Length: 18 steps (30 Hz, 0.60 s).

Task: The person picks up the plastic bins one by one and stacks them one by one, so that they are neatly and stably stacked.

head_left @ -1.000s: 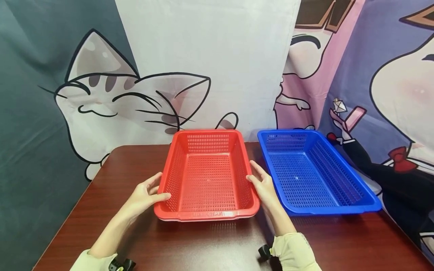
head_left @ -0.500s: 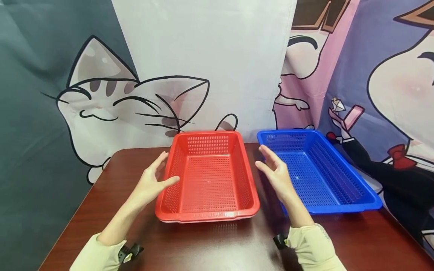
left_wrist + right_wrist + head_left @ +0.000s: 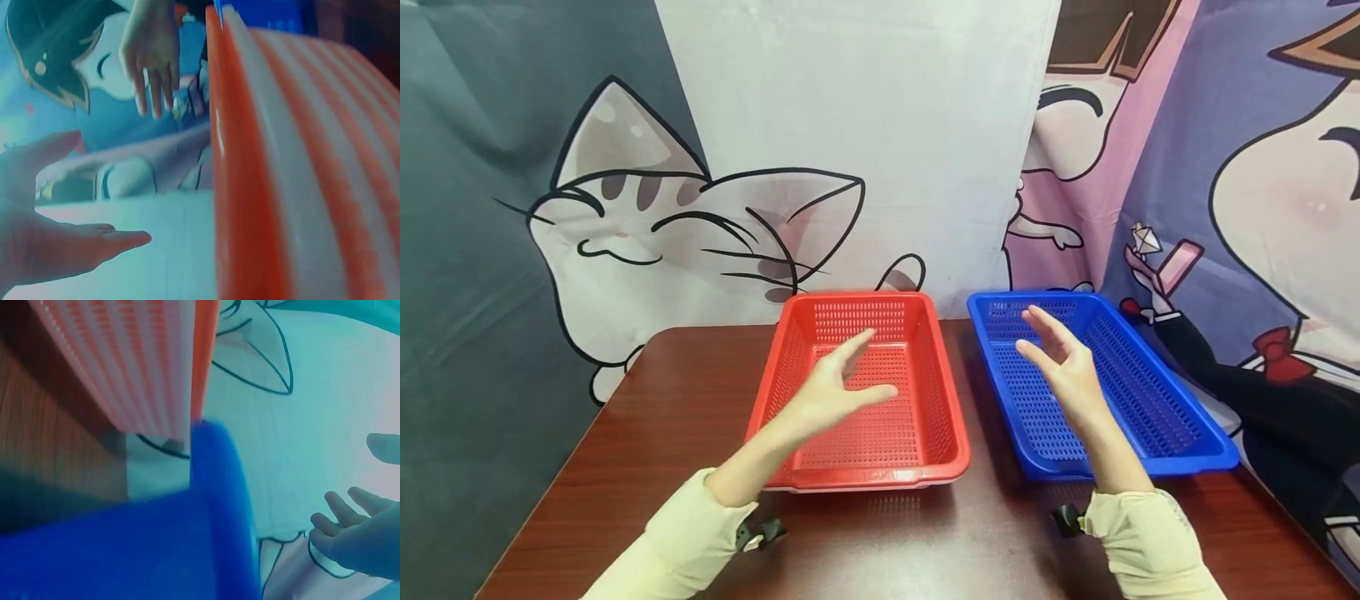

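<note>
My left hand [image 3: 822,402] is raised above the red plastic basket [image 3: 951,392], thumb and fingers spread apart and holding nothing. To the right, my right hand [image 3: 1075,379] hovers over the blue plastic basket [image 3: 1150,463], also with nothing in it. In the left wrist view, a white rim and slotted, red-and-white striped wall [image 3: 319,150] show just below the red rim. That view also has the right hand [image 3: 153,50] in the air, its fingers extended. Blue rim [image 3: 228,512] fills the lower middle of the right wrist view.
Both baskets stand side by side on a dark reddish-brown table [image 3: 700,375], a narrow gap between them. Behind is a cloth backdrop [image 3: 925,125] printed with a cartoon cat and figures. A dark strap-on camera [image 3: 760,533] sits at the left wrist.
Both hands have let go of the red basket's sides and risen. The left hand has moved right over the red basket, the right hand over the blue one. The baskets look unmoved.
</note>
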Motion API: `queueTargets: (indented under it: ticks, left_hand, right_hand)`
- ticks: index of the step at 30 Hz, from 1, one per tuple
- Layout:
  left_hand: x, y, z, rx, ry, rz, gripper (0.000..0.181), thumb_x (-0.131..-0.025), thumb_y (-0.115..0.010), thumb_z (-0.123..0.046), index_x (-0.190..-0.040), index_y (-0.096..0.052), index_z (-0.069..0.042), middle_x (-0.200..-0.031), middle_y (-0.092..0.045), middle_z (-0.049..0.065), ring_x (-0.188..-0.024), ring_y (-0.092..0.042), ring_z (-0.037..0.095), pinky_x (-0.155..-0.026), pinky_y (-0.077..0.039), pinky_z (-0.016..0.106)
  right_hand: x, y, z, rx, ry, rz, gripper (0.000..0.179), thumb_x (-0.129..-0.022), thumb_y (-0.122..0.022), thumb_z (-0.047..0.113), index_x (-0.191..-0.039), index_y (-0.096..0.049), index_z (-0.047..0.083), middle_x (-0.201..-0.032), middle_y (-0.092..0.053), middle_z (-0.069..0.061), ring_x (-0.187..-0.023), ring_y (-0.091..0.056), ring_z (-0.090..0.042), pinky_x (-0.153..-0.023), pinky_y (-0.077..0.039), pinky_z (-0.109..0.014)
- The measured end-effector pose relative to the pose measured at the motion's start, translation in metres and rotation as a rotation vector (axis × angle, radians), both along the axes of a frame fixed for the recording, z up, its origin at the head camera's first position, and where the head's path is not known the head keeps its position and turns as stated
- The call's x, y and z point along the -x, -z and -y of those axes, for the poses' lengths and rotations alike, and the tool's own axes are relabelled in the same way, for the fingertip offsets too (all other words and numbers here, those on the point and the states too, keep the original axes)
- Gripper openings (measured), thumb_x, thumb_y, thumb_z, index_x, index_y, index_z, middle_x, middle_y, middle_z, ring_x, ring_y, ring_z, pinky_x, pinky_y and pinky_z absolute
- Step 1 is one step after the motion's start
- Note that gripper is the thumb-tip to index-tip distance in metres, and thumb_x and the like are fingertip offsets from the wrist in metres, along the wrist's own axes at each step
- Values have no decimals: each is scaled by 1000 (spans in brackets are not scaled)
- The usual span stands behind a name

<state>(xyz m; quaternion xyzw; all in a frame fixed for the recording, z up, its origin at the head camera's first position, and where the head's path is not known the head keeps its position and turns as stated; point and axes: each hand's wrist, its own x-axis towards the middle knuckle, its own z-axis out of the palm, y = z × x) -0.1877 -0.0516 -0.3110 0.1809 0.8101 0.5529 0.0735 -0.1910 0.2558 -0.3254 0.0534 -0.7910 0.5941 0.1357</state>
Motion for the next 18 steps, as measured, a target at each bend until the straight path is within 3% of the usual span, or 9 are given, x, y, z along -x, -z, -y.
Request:
queueTargets:
  ticks: [5, 9, 12, 14, 18]
  left_hand:
    - [0, 0, -40, -43, 75, 20, 85, -84, -76, -18, -153, -28, -6, -160, -31, 12, -147, -31, 31, -120, -29, 46]
    - [0, 1, -65, -36, 121, 85, 87, -84, -76, -23, -154, -27, -7, -161, -30, 9, -148, -31, 27, -121, -29, 43]
    - [2, 4, -79, -50, 139, 148, 87, -84, -76, -23, -154, -27, -7, -161, -30, 7, -148, -31, 26, -121, -29, 41]
    - [4, 8, -88, -62, 145, 206, 88, -83, -77, -21, -154, -27, -7, -161, -30, 8, -148, -31, 26, -120, -30, 41]
    - [9, 16, -108, -107, 139, 331, 89, -81, -79, -18, -153, -27, -5, -160, -32, 10, -147, -33, 28, -119, -32, 42]
  right_hand:
    - [0, -1, -23, -45, 40, -21, 58, -97, -61, 21, -149, -39, 7, -149, -49, -4, -135, -42, 0, -99, -37, -1]
    - [-1, 1, -40, -126, 55, -2, 58, -97, -60, 24, -150, -38, 10, -148, -50, 0, -134, -43, 0, -96, -37, 1]
    - [-4, 5, -53, -190, 65, 30, 60, -98, -58, 27, -151, -36, 10, -153, -44, -10, -142, -40, -10, -97, -36, 2]
    - [-7, 9, -63, -220, 78, 53, 61, -99, -57, 29, -152, -34, 13, -154, -42, -10, -142, -39, -10, -96, -36, 2]
    - [-16, 18, -85, -232, 127, 58, 60, -99, -57, 30, -152, -34, 15, -147, -50, 10, -125, -45, 13, -88, -38, 4]
